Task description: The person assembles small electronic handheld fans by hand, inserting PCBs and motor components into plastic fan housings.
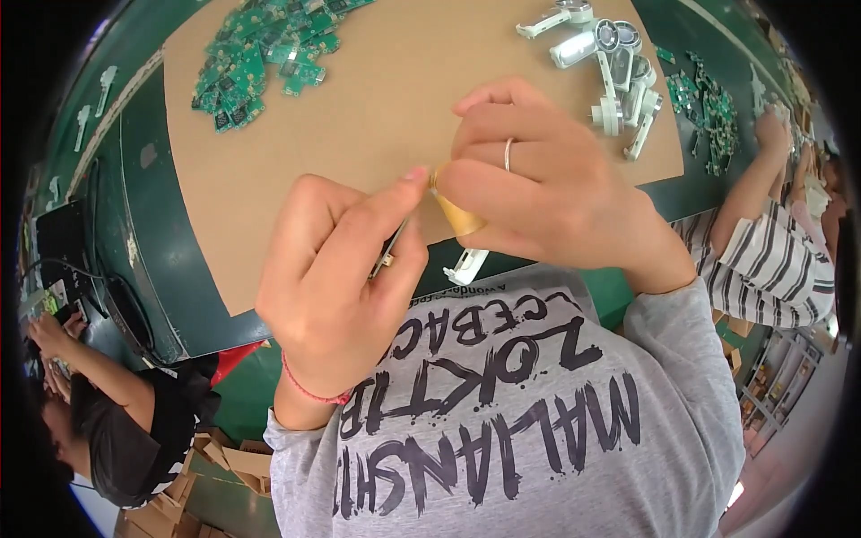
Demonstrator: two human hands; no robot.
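My left hand is closed, with a thin circuit board pinched between thumb and fingers; mostly its edge shows. Close beside it, my right hand is curled over a white plastic part, whose narrow end sticks out below the fingers. A smooth yellow piece shows at that hand's fingers; its kind is unclear. The fingertips of both hands nearly meet above the table's near edge. What lies inside the right hand's grip is mostly hidden.
A brown board covers the green table. Green circuit boards are heaped at far left. Several white handheld fan bodies lie at far right, with more small boards beyond. Other people sit at both sides.
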